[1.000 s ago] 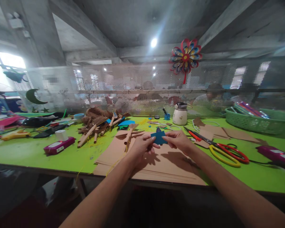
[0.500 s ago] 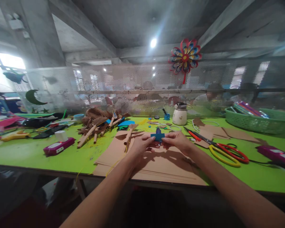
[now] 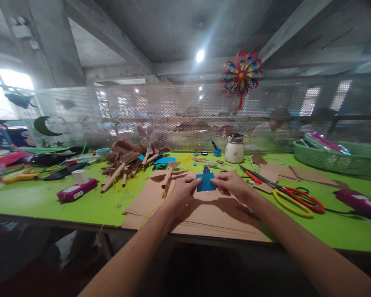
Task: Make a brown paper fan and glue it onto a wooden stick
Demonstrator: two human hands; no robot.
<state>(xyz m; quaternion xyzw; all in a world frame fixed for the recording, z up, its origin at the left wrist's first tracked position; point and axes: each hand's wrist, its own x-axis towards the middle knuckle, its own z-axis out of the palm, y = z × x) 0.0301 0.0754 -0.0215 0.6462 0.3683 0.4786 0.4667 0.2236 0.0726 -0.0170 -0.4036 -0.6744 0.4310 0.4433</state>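
Between my hands a small blue rectangle of paper (image 3: 205, 182) is held up, its flat face towards me. My left hand (image 3: 187, 189) pinches its left edge and my right hand (image 3: 230, 184) pinches the right edge. Underneath lie large brown paper sheets (image 3: 216, 218), stacked at the table's front edge. Just behind the blue piece shows the top of a small dark object (image 3: 206, 169), mostly hidden. A rolled brown paper tube with a fringed end (image 3: 170, 175) rests on the sheets left of my hands.
Large scissors (image 3: 292, 200) with red and yellow handles lie at right, near brown paper scraps (image 3: 312, 175). A pile of fringed paper rolls (image 3: 126, 161) is at left. Further off stand a white bottle (image 3: 234, 150) and green basket (image 3: 330, 156). Purple power strips (image 3: 77, 190) flank the workspace.
The blue paper now shows a taller face; before it looked like a narrow strip. The fingers below it have drawn apart to its side edges. Both arms stay in place.
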